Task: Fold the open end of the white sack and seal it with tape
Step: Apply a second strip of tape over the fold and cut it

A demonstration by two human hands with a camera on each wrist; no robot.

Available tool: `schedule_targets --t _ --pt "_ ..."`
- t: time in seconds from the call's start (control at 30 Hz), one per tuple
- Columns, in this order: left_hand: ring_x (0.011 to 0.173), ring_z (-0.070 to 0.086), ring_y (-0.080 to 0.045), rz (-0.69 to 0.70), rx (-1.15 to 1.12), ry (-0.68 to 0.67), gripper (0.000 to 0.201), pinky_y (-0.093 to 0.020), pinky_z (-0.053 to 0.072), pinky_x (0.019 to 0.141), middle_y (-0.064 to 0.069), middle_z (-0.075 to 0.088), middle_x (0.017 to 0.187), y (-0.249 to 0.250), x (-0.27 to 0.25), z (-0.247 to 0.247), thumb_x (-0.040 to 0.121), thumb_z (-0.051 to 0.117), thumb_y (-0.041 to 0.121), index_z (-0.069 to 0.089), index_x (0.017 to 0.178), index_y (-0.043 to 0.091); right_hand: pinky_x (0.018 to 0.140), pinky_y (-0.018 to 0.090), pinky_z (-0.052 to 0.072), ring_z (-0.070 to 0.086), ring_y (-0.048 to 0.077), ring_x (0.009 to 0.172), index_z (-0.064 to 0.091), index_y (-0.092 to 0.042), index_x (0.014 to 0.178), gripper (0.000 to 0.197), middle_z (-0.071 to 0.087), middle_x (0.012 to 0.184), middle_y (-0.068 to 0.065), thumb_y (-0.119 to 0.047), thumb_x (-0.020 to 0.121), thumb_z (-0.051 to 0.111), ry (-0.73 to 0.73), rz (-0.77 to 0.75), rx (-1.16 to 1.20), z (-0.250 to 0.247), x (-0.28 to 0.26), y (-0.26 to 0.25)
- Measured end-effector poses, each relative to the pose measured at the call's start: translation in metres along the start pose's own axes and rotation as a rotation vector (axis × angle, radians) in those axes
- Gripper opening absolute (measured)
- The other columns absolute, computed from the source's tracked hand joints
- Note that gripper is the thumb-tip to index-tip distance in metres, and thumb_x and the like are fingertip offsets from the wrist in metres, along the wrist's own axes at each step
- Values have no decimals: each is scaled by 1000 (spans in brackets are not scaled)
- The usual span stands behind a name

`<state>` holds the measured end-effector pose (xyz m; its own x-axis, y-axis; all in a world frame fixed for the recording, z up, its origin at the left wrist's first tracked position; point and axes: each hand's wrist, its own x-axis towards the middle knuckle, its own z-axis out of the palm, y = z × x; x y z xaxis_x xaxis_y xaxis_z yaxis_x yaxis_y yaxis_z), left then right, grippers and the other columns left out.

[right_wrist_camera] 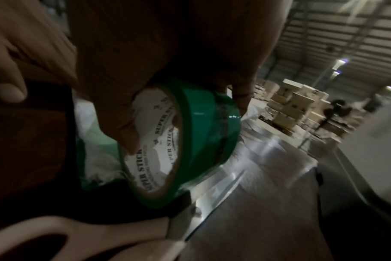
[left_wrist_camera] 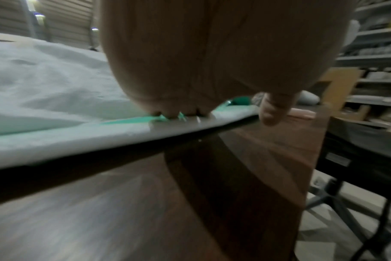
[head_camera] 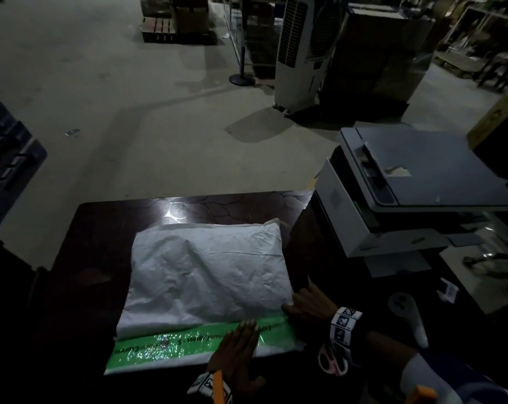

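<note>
Dim warehouse floor is stretching out behind our dark counter, and the white sack is lying flat across its middle, with its open end folded toward us under a strip of green tape.

Working left to right, the strip's left part is looking crinkled and shiny, so it may be bubbling and peeling there if we are not rubbing it flat. Our left hand is lying with straight fingers on the strip near its middle; easing off too soon could be letting the fold spring open.

At the sack's right corner our right hand is gripping the tape roll, with scissors just below it. Pulling the roll sideways could be dragging the sack or skewing the strip, and a careless snip risks nicking the sack.
</note>
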<state>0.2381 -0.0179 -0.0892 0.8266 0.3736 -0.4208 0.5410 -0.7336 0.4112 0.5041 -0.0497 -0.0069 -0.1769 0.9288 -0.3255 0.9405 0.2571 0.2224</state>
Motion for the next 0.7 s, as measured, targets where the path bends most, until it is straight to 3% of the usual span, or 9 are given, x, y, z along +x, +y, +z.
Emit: schedule_targets --t 0.07,0.2,0.3,0.37,0.43,0.5,0.57,0.6,0.7 --pt "143 14 -20 26 6 57 106 -33 3 111 -3 26 154 8 2 -2 62 44 79 33 144 14 66 40 42 56 18 50 50 -32 97 32 59 61 -5 -44 71 36 -5 6 23 0 -6 0" --pt "143 22 -24 119 89 191 103 -38 16 108 -6 24 155 38 16 -12 68 43 75 25 147 12 49 27 49 64 16 59 47 -26 117 53 65 74 -5 -47 69 37 -112 125 193 0 -20 15" --pt "142 20 -22 120 96 171 99 -40 18 106 -5 28 154 54 29 -16 69 42 74 27 147 13 62 29 52 66 26 77 48 -25 127 50 65 93 5 -36 79 51 -56 68 337 7 -33 22" --pt "143 18 -23 109 74 147 99 -40 17 106 -5 24 155 55 34 -13 71 42 74 24 148 14 74 34 51 63 31 89 44 -30 134 48 62 105 10 -38 87 48 7 39 416 14 -41 20" --pt "145 14 -24 112 80 141 99 -40 13 109 -4 15 158 51 37 -6 75 39 74 15 150 14 66 31 52 64 29 80 44 -37 132 45 63 98 10 -40 88 45 -23 11 394 10 -43 23" --pt "144 17 -23 121 89 106 99 -40 9 111 -5 16 157 44 38 0 76 37 76 17 149 13 53 30 48 63 27 66 51 -35 124 43 63 84 8 -45 83 40 -35 -30 252 -1 -39 22" --pt "142 22 -21 118 68 52 98 -39 7 112 -6 24 155 39 38 5 74 38 76 24 148 13 64 41 49 64 32 82 52 -26 123 46 64 92 15 -43 85 31 -63 -63 191 -21 -31 10" --pt "141 24 -21 118 52 38 97 -39 8 112 -6 26 154 39 39 5 74 38 76 26 147 13 73 46 47 62 35 93 51 -21 123 43 62 100 19 -39 90 30 -149 -31 177 -28 -26 4" --pt "140 28 -22 111 42 53 94 -39 8 112 -5 28 154 39 41 9 75 38 74 29 146 14 87 48 38 58 37 102 57 -15 112 28 63 106 20 -28 97 38 -299 57 127 -39 -17 -5"
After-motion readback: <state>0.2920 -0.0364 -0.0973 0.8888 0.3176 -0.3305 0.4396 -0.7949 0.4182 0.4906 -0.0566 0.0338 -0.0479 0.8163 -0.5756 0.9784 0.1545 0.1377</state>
